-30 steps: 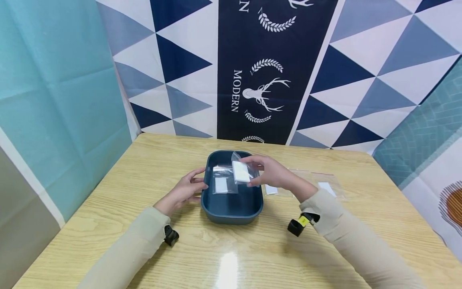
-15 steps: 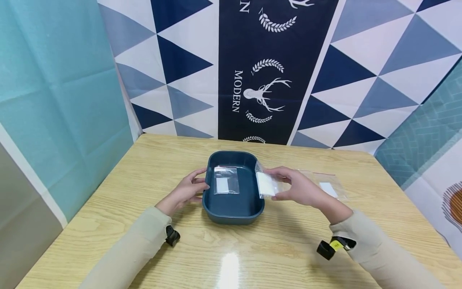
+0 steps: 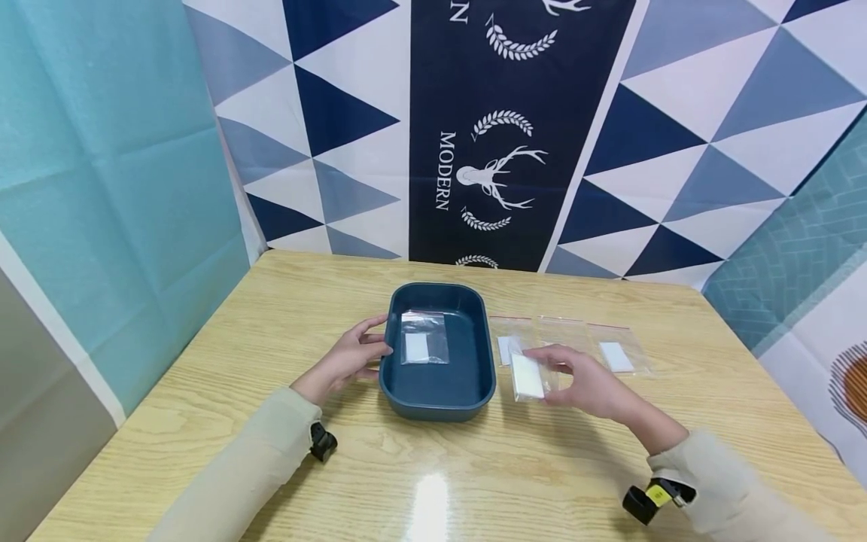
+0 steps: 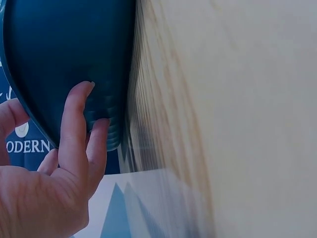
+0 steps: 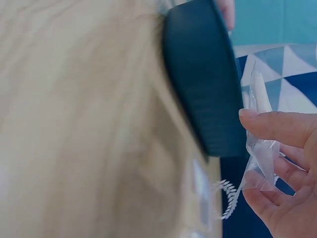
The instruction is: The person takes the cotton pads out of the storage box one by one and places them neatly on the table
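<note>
A dark blue plastic tub (image 3: 436, 403) stands on the table, with one clear zip bag (image 3: 424, 339) holding a white flat piece lying inside it. My left hand (image 3: 342, 355) grips the tub's left wall; in the left wrist view its fingers (image 4: 74, 134) lie against the outer side, the thumb by the rim. My right hand (image 3: 585, 380) pinches another clear zip bag (image 3: 527, 376) with a white piece in it, just right of the tub and above the table. Seen from the right wrist, this bag (image 5: 262, 106) hangs between thumb and fingers.
Several similar zip bags lie in a row right of the tub: one partly behind the held bag (image 3: 504, 348), a middle one (image 3: 561, 331) partly covered by my right hand, and one farther right (image 3: 615, 357). A patterned cloth (image 3: 352, 150) hangs behind the wooden table (image 3: 325, 293).
My right hand has carried its zip bag from above the tub rightward and toward me, out past the tub's right rim. The left hand and tub stay almost in place.
</note>
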Demonstrator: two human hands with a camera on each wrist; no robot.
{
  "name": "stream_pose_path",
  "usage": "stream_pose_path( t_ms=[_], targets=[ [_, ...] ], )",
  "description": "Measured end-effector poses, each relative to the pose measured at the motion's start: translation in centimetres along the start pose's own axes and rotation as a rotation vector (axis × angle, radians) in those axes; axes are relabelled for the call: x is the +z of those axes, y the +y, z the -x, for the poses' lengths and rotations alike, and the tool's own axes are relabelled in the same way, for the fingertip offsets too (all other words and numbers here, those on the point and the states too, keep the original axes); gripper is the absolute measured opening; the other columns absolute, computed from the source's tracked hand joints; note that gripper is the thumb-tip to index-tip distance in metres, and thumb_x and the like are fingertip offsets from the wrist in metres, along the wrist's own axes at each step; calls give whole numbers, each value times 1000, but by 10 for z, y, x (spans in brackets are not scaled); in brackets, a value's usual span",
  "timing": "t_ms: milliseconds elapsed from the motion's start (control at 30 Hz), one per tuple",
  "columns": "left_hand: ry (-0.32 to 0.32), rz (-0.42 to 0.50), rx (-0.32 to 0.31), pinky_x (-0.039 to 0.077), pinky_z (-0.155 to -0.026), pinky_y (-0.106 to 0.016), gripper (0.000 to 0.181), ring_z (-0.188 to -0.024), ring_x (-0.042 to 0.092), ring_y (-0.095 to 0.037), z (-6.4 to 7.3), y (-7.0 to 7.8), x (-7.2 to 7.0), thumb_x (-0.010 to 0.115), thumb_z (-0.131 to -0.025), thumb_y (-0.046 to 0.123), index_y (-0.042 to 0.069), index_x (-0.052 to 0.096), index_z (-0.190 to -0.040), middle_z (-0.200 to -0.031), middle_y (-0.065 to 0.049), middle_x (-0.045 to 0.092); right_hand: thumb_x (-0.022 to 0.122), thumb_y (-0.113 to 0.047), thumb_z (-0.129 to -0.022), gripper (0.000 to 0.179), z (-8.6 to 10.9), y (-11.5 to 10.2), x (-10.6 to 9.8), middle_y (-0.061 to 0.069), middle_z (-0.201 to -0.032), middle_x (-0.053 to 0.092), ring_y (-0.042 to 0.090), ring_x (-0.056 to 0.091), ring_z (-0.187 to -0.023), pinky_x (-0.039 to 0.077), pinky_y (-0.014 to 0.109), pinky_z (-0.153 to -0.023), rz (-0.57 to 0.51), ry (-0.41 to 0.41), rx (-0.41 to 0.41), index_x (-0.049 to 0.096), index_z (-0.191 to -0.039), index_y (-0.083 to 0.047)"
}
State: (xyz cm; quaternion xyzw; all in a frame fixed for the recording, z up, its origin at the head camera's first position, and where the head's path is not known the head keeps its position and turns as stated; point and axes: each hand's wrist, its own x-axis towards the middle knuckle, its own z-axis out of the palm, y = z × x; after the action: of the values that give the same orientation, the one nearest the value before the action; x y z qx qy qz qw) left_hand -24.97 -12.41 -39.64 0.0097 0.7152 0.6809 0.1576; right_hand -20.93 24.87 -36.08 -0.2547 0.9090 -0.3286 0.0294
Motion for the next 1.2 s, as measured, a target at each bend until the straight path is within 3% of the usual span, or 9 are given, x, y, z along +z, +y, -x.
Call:
stream_pose_path(
  t_ms=[267,667,867,1033,1200],
  targets=[
    [-4,9,3,54,-64,-36,64,-108,56,-33,1,0,-1,53,-89,2,22,31,-145,-137,-19,40,80,-7,-70,62,9,14,15,13,-125,54,36,48,-116,39,51,-95,-50,-74,-16,55,-127,-6],
    [-1,4,2,54,-64,-37,64,-108,56,-34,1,1,-1,54,-89,2,22,32,-145,-137,-19,40,81,-5,-67,62,11,18,29,8,-123,57,29,50,-114,42,44,-92,77,-142,-93,58,-124,-5],
    [-6,0,5,54,-63,-36,64,-108,56,-33,1,1,-1,54,-89,2,22,31,-145,-137,-19,41,82,-21,-69,61,14,23,28,8,-125,54,27,47,-114,42,38,-92,38,-201,-82,57,-124,-8],
    [-2,5,4,54,-61,-35,64,-108,56,-33,0,1,-1,54,-89,2,23,32,-145,-136,-18,42,78,-39,-71,65,15,26,26,14,-130,50,37,42,-121,37,39,-99,5,-237,-116,58,-124,-6],
    [0,5,5,54,-62,-35,64,-108,56,-33,-2,1,-1,54,-89,2,22,32,-145,-135,-19,43,76,-41,-72,66,16,30,27,15,-132,48,41,37,-124,32,30,-103,-23,-250,-129,58,-124,-5]
  ],
)
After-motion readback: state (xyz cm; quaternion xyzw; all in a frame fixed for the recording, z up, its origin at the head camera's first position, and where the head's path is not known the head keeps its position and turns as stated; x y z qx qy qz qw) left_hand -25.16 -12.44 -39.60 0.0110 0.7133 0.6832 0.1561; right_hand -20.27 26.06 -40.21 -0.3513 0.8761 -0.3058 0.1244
